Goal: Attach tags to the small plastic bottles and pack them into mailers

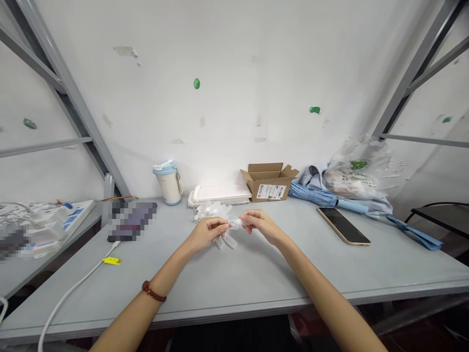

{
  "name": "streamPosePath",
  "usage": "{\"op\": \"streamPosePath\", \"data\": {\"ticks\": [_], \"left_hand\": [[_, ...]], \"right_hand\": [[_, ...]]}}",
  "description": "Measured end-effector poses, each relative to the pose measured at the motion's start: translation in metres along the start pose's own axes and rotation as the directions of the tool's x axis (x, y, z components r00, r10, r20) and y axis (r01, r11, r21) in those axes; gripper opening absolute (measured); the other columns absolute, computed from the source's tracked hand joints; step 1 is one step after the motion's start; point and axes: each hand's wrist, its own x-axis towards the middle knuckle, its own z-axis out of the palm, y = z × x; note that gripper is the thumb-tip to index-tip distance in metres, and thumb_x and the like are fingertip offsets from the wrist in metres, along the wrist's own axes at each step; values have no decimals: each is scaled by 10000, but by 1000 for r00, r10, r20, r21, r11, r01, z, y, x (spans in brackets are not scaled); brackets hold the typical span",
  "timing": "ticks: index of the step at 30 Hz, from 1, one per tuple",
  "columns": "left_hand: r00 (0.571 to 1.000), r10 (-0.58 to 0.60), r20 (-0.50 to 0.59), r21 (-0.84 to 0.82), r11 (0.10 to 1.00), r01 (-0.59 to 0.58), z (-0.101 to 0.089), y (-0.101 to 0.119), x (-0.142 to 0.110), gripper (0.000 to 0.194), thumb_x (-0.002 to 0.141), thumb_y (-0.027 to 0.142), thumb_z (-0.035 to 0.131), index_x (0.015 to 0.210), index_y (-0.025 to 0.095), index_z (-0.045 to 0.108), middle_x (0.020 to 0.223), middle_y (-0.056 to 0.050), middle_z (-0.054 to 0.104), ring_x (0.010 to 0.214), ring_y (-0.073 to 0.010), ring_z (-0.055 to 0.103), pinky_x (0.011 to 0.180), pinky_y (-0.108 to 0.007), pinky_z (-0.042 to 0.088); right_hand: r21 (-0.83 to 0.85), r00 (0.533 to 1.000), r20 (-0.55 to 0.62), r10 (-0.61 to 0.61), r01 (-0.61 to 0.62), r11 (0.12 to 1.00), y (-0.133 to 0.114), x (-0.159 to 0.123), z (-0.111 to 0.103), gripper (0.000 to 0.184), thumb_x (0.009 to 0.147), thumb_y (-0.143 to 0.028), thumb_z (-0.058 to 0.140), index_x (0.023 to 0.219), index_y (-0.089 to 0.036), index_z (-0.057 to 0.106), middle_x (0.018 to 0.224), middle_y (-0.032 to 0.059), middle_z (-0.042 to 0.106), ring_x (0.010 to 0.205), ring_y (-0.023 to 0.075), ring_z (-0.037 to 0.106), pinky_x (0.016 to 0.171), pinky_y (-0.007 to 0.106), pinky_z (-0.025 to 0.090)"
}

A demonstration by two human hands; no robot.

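Close together over the middle of the grey table (pixel 264 274), my two hands work on one small item. My right hand (pixel 259 225) pinches a small white plastic piece (pixel 236 224) that has a thin wire or cord. At its left end, my left hand (pixel 210 231) is closed in a pinch, apparently on the thin wire; the fingertips hide its exact end. Several clear-white plastic pieces (pixel 230 241) lie just below the hands. Behind them sits a heap of similar white pieces (pixel 212 209) with thin cords.
At the back stand a cream bottle (pixel 169 183) with a blue lid, stacked white trays (pixel 220 193) and an open cardboard box (pixel 270 183). Rightward lie a blue umbrella (pixel 315 194), a plastic bag (pixel 361 171) and a phone (pixel 343 226). A white cable (pixel 78 283) runs along the left.
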Motion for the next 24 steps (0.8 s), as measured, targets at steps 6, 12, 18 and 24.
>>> {"op": "streamPosePath", "data": {"ticks": [6,12,18,24], "left_hand": [[1000,10,-4,29,1000,-10,0,-2,0,333,779,451,572,749,124,630,593,20,522,455,-50,345,453,-206,300],[1000,-5,-4,19,1000,5,-1,0,0,350,754,471,582,777,126,637,595,18,521,457,-55,349,440,-205,279],[1000,-5,-6,22,1000,5,-2,0,0,356,753,473,583,793,124,637,599,17,516,458,-58,349,443,-210,282],[1000,4,11,44,999,-4,-2,-4,0,372,776,484,554,827,125,641,615,12,515,467,-60,339,438,-207,274]], "right_hand": [[-6,1000,15,-3,3,1000,-1,0,1,294,733,-410,598,603,-154,534,558,-18,496,531,92,436,546,246,357],[-18,1000,4,-11,11,1000,0,-1,3,292,738,-406,594,600,-155,536,563,-21,487,526,90,425,544,249,360],[-24,1000,-13,-13,13,1000,0,-1,2,289,742,-400,590,602,-153,535,562,-23,479,523,89,417,546,250,359],[-42,1000,-3,-13,13,999,0,-1,3,303,745,-414,583,595,-156,529,560,-24,472,526,89,414,537,246,355]]}}
